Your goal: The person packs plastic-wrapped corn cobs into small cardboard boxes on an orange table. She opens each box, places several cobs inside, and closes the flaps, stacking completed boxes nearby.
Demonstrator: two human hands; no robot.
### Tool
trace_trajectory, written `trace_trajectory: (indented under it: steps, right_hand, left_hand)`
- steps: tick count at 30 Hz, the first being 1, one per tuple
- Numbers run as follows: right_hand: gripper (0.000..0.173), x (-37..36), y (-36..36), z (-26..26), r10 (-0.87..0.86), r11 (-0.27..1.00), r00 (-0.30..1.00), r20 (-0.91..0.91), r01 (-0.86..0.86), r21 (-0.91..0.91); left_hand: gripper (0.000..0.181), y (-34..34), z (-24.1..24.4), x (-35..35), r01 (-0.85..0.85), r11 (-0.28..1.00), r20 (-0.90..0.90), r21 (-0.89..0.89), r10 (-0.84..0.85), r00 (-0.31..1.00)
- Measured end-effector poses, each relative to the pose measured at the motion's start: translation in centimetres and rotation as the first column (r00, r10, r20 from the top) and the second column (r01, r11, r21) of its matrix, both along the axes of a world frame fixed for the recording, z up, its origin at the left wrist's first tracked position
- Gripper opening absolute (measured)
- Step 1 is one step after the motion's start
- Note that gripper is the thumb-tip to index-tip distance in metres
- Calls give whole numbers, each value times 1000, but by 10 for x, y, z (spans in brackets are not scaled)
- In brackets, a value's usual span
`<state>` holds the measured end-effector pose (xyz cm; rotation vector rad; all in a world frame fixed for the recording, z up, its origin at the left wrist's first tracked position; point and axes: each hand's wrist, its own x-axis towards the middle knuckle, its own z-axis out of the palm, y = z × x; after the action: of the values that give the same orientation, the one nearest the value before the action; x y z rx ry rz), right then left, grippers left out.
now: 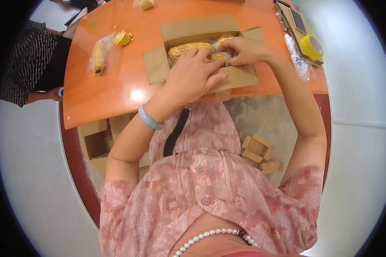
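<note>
An open cardboard box (pixel 199 27) stands at the table's near edge, its flaps spread. Inside lie yellow corn cobs (pixel 188 49) in clear plastic wrap. My left hand (pixel 193 72), with a pale bangle on its wrist, reaches over the box's near left side, fingers on the corn. My right hand (pixel 244 49) is at the box's right side, thumb and fingers around the wrapping of a smaller corn piece (pixel 220 56). Whether either hand grips anything firmly is hard to tell, as the fingertips are partly hidden.
On the orange table (pixel 115 93) lie a wrapped corn cob (pixel 98 56) and a cut corn piece (pixel 122 38) with loose kernels. At right are yellow tape (pixel 311 47), a phone (pixel 297 21) and a plastic bag (pixel 297 61). Another person (pixel 35 61) stands at left. Cardboard boxes (pixel 256 147) sit below.
</note>
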<state>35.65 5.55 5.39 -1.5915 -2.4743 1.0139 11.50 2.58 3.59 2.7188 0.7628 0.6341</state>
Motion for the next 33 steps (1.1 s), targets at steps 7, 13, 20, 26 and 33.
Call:
trace_trajectory:
  steps: [7, 13, 20, 26, 33]
  right_hand:
    - [21, 10, -19, -2, -122, 990, 985, -125, 129, 53]
    - [12, -4, -23, -14, -181, 944, 983, 10, 171, 283]
    - [22, -11, -27, 4, -150, 903, 950, 274, 19, 429]
    - [18, -21, -51, 49, -305, 865, 951, 43, 258, 429]
    - [21, 6, -66, 33, -285, 768, 958, 28, 210, 605]
  left_hand:
    - [38, 0, -1, 0, -1, 1000, -2, -30, 1, 1000]
    - [39, 5, 6, -1, 56, 995, 19, -87, -54, 998]
    - [37, 56, 21, -10, 210, 975, 3, -69, -211, 978]
    - [22, 209, 6, -47, -162, 887, 258, -433, 294, 920]
    - [45, 331, -72, -49, -637, 770, 164, 34, 624, 764]
